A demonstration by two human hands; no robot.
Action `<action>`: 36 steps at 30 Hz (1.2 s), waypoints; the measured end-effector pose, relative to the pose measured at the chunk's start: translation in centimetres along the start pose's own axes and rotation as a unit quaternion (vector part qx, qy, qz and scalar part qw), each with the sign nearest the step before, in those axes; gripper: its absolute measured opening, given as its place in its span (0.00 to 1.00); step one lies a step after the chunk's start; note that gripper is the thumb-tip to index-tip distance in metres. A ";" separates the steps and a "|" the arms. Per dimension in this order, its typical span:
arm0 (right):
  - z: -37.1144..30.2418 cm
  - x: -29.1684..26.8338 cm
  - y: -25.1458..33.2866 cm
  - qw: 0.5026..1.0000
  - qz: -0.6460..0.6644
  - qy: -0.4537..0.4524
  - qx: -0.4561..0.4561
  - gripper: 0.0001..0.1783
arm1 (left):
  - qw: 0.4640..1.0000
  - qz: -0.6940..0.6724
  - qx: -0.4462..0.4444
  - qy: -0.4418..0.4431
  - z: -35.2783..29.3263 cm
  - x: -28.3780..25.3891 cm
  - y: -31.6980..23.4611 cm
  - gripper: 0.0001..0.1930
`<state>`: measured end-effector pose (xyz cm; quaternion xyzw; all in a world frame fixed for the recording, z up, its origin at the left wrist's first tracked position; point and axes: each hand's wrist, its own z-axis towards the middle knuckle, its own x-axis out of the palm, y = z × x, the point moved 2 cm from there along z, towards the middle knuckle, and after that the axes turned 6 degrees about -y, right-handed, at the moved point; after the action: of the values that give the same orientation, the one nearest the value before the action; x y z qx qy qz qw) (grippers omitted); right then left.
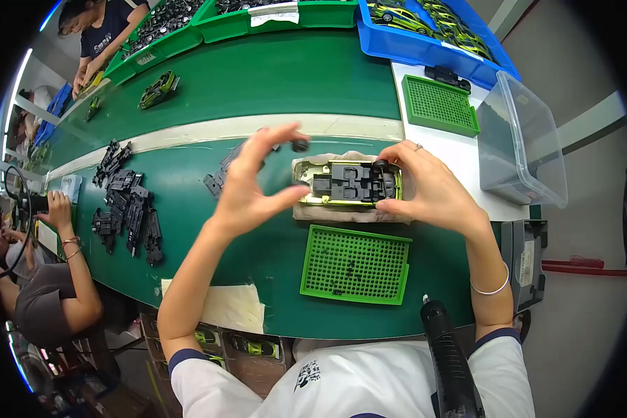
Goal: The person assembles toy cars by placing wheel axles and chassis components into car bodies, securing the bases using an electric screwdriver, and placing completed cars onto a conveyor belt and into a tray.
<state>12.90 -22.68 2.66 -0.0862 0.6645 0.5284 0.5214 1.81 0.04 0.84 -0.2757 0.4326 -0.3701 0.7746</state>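
Observation:
An upturned toy car body [352,182], lime green with a black seat insert, lies on a pale cloth-like pad [352,214]. My right hand [435,188] grips its right end, thumb at the near edge and fingers at the far edge, beside a black wheel [381,166]. At the car's left end is my left hand [247,188], curved with thumb and fingers apart. A small black wheel [299,145] is at its fingertips, and a dark bit shows by the thumb tip. Whether an axle joins them is not clear. Below the pad lies a green perforated tray [355,265] holding several tiny black pieces.
Black plastic parts [129,202] lie piled at left. An electric screwdriver [444,341] stands near my body. Another green tray [439,104] and a clear bin [519,139] are at right. Green bins [258,24] and a blue bin [432,43] line the back. Co-workers sit left.

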 end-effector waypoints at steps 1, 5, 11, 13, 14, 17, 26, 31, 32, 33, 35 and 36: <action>0.0 0.0 0.1 1.000 -0.002 -0.001 -0.006 0.28 | 0.998 -0.039 -0.048 -0.027 -0.1 -0.9 0.2 0.35; 0.3 -0.1 -0.3 1.000 -0.006 -0.010 -0.018 0.24 | 0.974 0.213 -0.017 0.075 -1.2 -2.6 1.2 0.34; 1.8 0.2 -1.5 0.992 0.111 -0.018 0.057 0.10 | 0.974 0.216 0.019 0.067 -1.0 -1.5 0.6 0.28; 2.0 0.4 -1.8 0.993 0.105 -0.034 0.045 0.09 | 0.978 0.196 0.043 0.062 -0.6 -0.5 0.2 0.25; 2.1 0.3 -1.7 0.992 0.107 -0.043 0.043 0.09 | 0.977 0.193 0.052 0.071 -0.4 0.1 -0.1 0.23; 2.1 -0.2 -2.1 0.975 0.208 -0.074 0.039 0.08 | 0.978 0.182 0.062 0.076 -0.2 1.3 -0.3 0.19; 1.3 -1.5 -1.7 0.886 0.440 -0.044 0.143 0.06 | 0.982 0.179 0.044 0.029 -0.6 2.7 0.1 0.12; 0.8 -1.3 0.2 0.998 0.061 -0.024 0.012 0.12 | 0.983 0.177 0.038 0.011 -1.2 3.0 0.6 0.13; 0.7 -1.2 0.3 0.999 0.034 -0.028 -0.015 0.18 | 0.983 0.178 0.036 0.005 -1.3 3.0 0.7 0.13; 0.4 -0.9 0.1 0.999 0.033 -0.028 -0.013 0.18 | 0.984 0.176 0.036 0.006 -1.2 3.1 0.7 0.13; 0.0 -0.3 -0.5 0.992 -0.050 -0.087 -0.072 0.17 | 0.985 0.167 0.035 0.003 -1.2 3.2 0.6 0.13; 0.0 -0.4 -0.3 0.993 -0.049 -0.085 -0.071 0.17 | 0.985 0.167 0.034 0.004 -1.2 3.2 0.7 0.13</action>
<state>13.25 -22.97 2.75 -0.1102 0.5733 0.5536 0.5939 2.08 -2.27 -1.75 -0.1719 0.4632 -0.2510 0.8324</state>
